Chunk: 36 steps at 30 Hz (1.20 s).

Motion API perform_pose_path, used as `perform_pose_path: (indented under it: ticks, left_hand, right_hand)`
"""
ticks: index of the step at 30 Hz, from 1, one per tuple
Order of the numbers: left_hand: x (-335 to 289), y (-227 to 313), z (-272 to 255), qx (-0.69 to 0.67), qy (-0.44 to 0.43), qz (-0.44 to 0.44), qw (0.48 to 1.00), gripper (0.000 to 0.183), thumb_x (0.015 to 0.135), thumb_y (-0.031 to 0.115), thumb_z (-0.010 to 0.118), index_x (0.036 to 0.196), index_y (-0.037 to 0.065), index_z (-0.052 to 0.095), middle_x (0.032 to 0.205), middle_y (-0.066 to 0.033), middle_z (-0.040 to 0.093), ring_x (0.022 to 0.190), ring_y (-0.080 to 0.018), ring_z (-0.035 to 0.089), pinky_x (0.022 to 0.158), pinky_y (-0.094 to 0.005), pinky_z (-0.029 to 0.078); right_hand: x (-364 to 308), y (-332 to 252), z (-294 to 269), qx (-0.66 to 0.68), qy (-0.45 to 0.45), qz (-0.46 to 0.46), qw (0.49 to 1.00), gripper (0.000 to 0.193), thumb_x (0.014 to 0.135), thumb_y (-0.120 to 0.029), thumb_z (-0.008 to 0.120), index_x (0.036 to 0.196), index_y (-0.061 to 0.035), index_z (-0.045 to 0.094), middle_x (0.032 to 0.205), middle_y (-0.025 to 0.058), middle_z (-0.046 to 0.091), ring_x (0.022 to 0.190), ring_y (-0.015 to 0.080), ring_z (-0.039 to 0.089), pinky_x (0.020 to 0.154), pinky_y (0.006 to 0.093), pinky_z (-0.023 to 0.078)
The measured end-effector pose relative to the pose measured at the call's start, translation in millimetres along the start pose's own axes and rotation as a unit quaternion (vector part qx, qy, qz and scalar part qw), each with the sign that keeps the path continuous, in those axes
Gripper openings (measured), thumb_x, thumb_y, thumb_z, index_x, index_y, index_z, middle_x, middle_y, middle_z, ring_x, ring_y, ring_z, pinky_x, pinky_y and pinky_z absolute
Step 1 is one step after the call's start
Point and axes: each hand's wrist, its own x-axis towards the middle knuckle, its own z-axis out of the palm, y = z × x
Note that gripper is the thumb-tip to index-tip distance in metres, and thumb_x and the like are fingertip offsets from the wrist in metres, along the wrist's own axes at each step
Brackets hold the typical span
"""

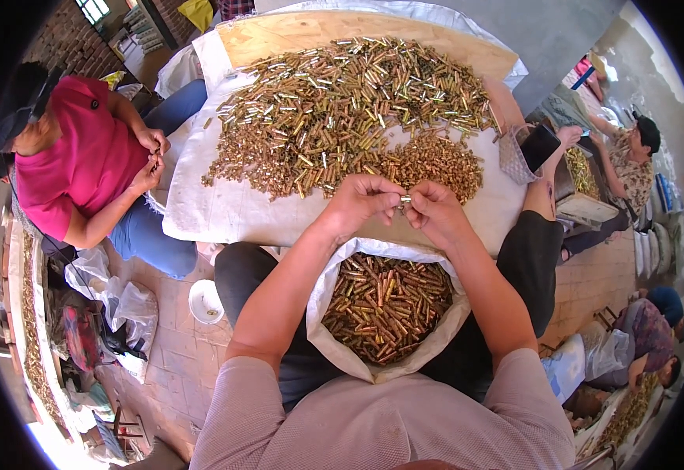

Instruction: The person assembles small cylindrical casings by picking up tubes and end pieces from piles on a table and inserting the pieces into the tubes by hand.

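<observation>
My left hand (pixel 362 207) and my right hand (pixel 439 213) meet above the near edge of the table, fingertips pinched together. Between them is a small shiny metal cylinder (pixel 404 199), gripped from both sides; its finer details are too small to make out. Beneath my forearms a white sack (pixel 328 338) with a rolled-open mouth sits in my lap, full of slim brass-coloured metal cylinders (pixel 385 305). Just beyond my hands, a mound of small copper-coloured metal pieces (pixel 434 166) lies on the table, and a wide heap of longer brass-coloured cylinders (pixel 334 102) spreads behind it.
The cloth-covered table (pixel 216 215) has a wooden board (pixel 279 39) along its far side. A woven basket (pixel 516 160) holding a dark phone (pixel 540 146) is at its right. A person in pink (pixel 75 157) sits left; others work at right. A white bucket (pixel 205 302) stands on the floor.
</observation>
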Motion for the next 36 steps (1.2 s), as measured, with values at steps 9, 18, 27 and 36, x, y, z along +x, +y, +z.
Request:
perform_pose_path:
  ticks: [9, 18, 27, 36]
  left_hand:
    - [9.5, 4.9, -29.4, 0.112, 0.005, -0.009, 0.994, 0.020, 0.091, 0.015, 0.070, 0.104, 0.000, 0.072, 0.079, -0.0035, 0.068, 0.071, -0.0099, 0.061, 0.066, -0.0289, 0.054]
    - [23.1, -31.7, -64.5, 0.527, 0.120, 0.088, 0.837, 0.023, 0.081, 0.013, 0.074, 0.103, 0.004, 0.072, 0.091, -0.0154, 0.070, 0.083, -0.0291, 0.067, 0.075, -0.0366, 0.053]
    - [31.1, -50.2, -44.4, 0.637, 0.120, 0.086, 0.757, 0.020, 0.080, 0.017, 0.070, 0.096, 0.006, 0.068, 0.100, -0.0195, 0.063, 0.090, -0.0376, 0.066, 0.081, -0.0465, 0.054]
    - [26.9, -48.0, -44.0, 0.631, 0.134, 0.096, 0.758, 0.018, 0.083, 0.013, 0.066, 0.097, 0.003, 0.067, 0.101, -0.0187, 0.061, 0.091, -0.0370, 0.063, 0.081, -0.0460, 0.052]
  right_hand:
    - [-12.0, -32.5, 24.2, -0.100, 0.017, 0.020, 0.995, 0.008, 0.090, -0.009, 0.070, 0.093, -0.0023, 0.066, 0.075, 0.0057, 0.066, 0.061, 0.0117, 0.063, 0.054, 0.0248, 0.050]
    - [-15.2, -38.6, 17.3, -0.301, -0.182, 0.150, 0.924, 0.012, 0.088, -0.009, 0.071, 0.090, 0.0032, 0.069, 0.077, 0.0045, 0.066, 0.063, 0.0099, 0.060, 0.057, 0.0240, 0.047]
    - [24.3, 16.8, -13.3, -0.693, -0.091, -0.167, 0.695, 0.016, 0.082, -0.012, 0.073, 0.095, -0.0048, 0.070, 0.085, 0.0130, 0.065, 0.075, 0.0289, 0.064, 0.070, 0.0381, 0.052]
    - [16.3, 13.9, 2.5, -0.732, -0.053, -0.139, 0.665, 0.014, 0.082, -0.014, 0.069, 0.090, -0.0027, 0.067, 0.089, 0.0172, 0.064, 0.082, 0.0372, 0.064, 0.075, 0.0451, 0.052]
